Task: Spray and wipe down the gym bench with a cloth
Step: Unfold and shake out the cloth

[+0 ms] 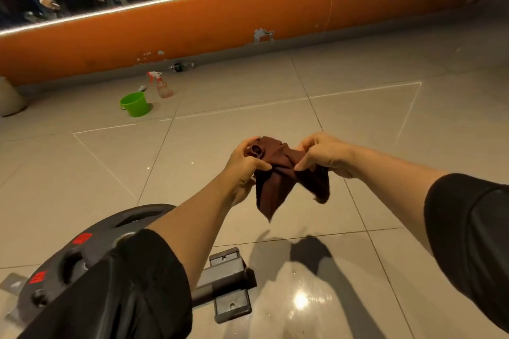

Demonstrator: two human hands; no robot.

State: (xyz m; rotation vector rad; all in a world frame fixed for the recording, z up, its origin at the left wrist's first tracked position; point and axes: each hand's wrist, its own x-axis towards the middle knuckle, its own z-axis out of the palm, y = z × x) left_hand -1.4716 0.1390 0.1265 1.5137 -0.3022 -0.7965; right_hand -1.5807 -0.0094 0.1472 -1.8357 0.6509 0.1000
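Observation:
A dark brown cloth (278,173) hangs bunched between my two hands, held out in front of me above the tiled floor. My left hand (245,166) grips its left end with curled fingers. My right hand (322,154) pinches the right end. Two corners of the cloth dangle below. A clear spray bottle (163,86) with a red and white trigger stands on the floor far ahead to the left, near the wall. No bench pad is in view.
A green bucket (135,104) stands beside the spray bottle. A black weight plate (82,250) with red labels sits at lower left on a metal frame foot (228,283). An orange wall (220,22) with a mirror above runs across the back.

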